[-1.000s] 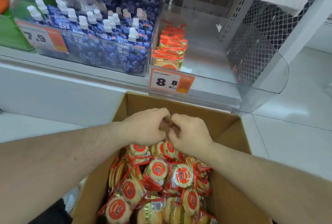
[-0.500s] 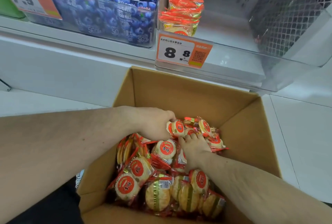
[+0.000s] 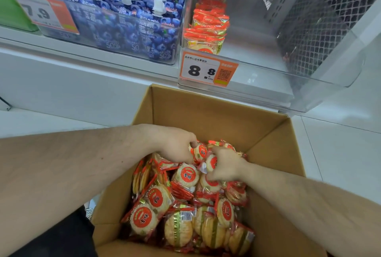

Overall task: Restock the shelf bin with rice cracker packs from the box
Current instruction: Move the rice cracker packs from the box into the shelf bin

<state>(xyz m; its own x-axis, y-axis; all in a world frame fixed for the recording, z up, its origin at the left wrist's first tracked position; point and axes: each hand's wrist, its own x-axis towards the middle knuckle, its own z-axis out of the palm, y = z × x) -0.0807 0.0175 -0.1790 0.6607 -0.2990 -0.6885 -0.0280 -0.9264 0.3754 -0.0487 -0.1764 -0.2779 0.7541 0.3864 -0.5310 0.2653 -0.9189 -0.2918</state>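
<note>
Both hands down in the cardboard box (image 3: pixel 206 108). I see the left hand (image 3: pixel 175 146) with fingers curled round a rice cracker pack (image 3: pixel 201 151) at the pile's far end. Right hand (image 3: pixel 225 166) grips a neighbouring pack (image 3: pixel 211 162). Shelf bin (image 3: pixel 268 75) above holds one short stack (image 3: pixel 206 27) at its left wall.

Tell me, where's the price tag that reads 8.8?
In the head view, the 8.8 price tag sits upper centre, on the front left of the clear shelf bin, just above the cardboard box's far edge.
</note>
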